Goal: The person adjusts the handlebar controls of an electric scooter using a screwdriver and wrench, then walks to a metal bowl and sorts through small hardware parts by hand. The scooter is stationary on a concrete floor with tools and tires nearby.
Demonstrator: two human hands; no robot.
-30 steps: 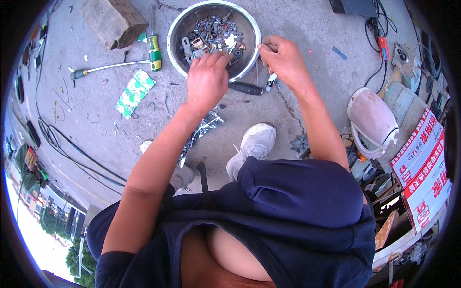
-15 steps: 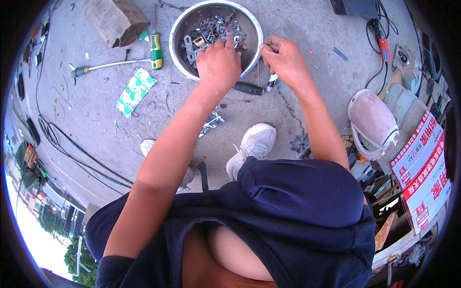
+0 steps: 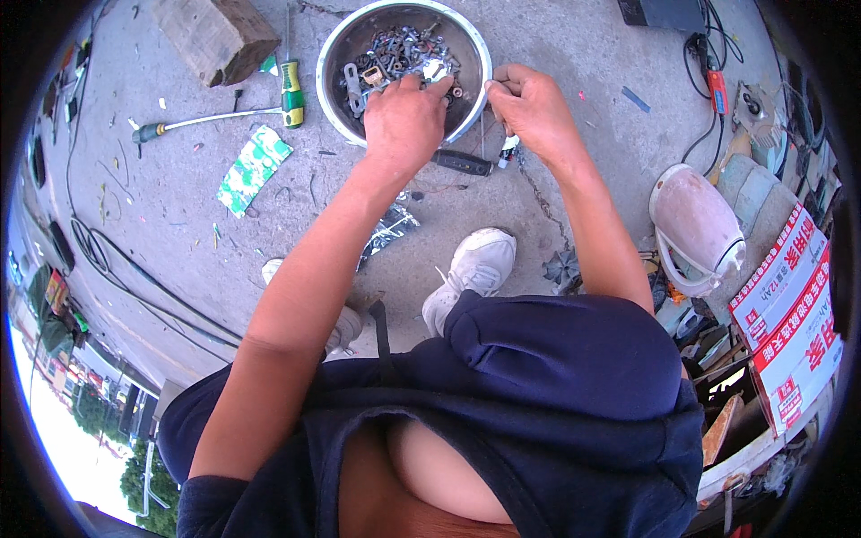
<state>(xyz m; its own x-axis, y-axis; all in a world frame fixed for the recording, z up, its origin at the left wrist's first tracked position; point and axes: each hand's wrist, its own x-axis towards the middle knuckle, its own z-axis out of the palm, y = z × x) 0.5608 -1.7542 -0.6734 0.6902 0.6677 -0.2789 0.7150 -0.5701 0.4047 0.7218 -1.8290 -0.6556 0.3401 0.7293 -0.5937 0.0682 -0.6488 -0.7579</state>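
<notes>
A round metal bowl (image 3: 323, 99) with a pale rim sits on the ground ahead of me, holding a heap of loose bolts, nuts and screws (image 3: 395, 52). My left hand (image 3: 404, 121) reaches over its near side, fingers apart and down among the hardware; some fingertips are hidden. Just beyond the index finger lies a bright silvery metal piece (image 3: 436, 69). At the bowl's right edge, my right hand (image 3: 531, 108) pinches the rim between thumb and fingers. Beneath the bowl's near edge rests a black elongated handle (image 3: 464, 162). A small black-and-white item (image 3: 508, 151) shows beside my right wrist.
Left of the bowl lie a green-and-yellow screwdriver (image 3: 291, 99), a long rod tool (image 3: 206, 120), a wooden block (image 3: 215, 40) and a green-white packet (image 3: 256, 170). Black cables (image 3: 134, 278) cross the left ground. A pinkish container (image 3: 695, 224) and red-white cardboard (image 3: 789, 314) stand right.
My left hand has drawn back slightly toward me and left within the bowl, and a bright silvery piece now shows beyond its fingers. The right hand stays on the rim.
</notes>
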